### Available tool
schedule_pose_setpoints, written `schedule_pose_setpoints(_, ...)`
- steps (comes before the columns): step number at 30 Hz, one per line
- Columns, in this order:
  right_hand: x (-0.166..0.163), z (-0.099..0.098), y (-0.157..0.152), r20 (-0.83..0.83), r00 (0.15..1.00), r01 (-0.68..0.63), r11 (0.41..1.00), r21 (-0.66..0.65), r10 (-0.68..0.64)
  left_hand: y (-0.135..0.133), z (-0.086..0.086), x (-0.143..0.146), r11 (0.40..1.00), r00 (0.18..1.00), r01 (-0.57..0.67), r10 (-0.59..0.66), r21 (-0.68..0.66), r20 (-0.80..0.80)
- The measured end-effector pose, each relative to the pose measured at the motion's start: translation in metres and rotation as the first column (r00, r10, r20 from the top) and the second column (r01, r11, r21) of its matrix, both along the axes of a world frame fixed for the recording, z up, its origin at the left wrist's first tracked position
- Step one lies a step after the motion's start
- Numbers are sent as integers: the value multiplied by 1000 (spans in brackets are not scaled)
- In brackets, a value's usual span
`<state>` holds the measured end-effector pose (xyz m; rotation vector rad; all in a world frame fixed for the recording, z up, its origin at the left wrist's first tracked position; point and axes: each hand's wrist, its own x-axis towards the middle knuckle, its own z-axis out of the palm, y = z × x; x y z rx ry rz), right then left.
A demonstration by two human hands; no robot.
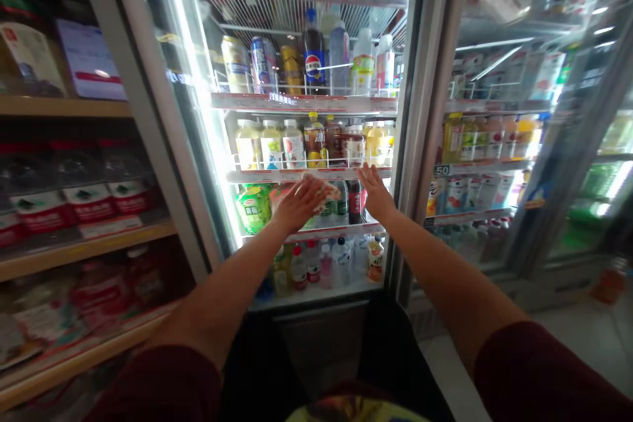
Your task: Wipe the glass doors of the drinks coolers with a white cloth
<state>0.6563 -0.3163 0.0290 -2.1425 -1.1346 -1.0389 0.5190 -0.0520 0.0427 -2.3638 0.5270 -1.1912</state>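
Observation:
My left hand [299, 203] is pressed over a crumpled pale cloth [326, 192], in front of the shelf edge in the lit drinks fridge. To its right, my right hand [374, 192] is raised with fingers spread and holds nothing. Its fingertips overlap the front rail [277, 175] of the middle shelf. I cannot tell whether either hand touches the rail or a glass pane before it. Behind the hands are a green drink pack [254, 208] and a dark bottle with a red label [355, 201], partly hidden.
Juice bottles [247, 145] line the middle shelf, with cans [236, 64] and a blue-labelled cola bottle [313, 53] above. Small bottles [299, 267] stand at the bottom. Wooden shelves [89, 247] with red-labelled bottles flank the left. A metal door post [429, 79] separates another fridge on the right.

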Motion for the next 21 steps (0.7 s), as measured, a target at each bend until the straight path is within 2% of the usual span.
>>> schedule_pose_setpoints(2, -1, 0, 0, 3, 1000, 7, 1000, -2, -7, 9, 9, -4, 998, 999, 22, -19, 67, -46)
schedule_pose_setpoints(3, -2, 0, 0, 2, 1000, 14, 1000, -5, -14, 16, 16, -6, 998, 1000, 10, -9, 54, -19)
schedule_pose_setpoints(7, -9, 1, 2, -24, 999, 33, 999, -7, -33, 48, 45, -18, 988, 979, -68, 93, -141, 179)
schedule_pose_setpoints(8, -11, 2, 3, -34, 999, 37, 999, 0, -37, 52, 45, -19, 980, 972, -80, 117, -182, 202)
schedule_pose_setpoints(10, -17, 4, 4, -61, 997, 54, 999, 7, -54, 53, 33, -22, 973, 971, -88, 131, -211, 200)
schedule_pose_setpoints(13, -23, 7, 5, -102, 991, 84, 996, -12, -84, 50, 7, -26, 991, 993, -66, 76, -112, 89)
schedule_pose_setpoints(15, -25, 8, 4, -114, 989, 88, 996, -28, -90, 53, 0, -31, 997, 998, -51, 53, -50, 29)
schedule_pose_setpoints(18, -26, 8, 3, -104, 990, 88, 996, -32, -91, 67, 14, -40, 992, 992, -84, 92, -94, 87)
schedule_pose_setpoints(21, -27, 9, 4, -111, 988, 107, 994, -30, -109, 78, 27, -47, 950, 942, -124, 204, -288, 266)
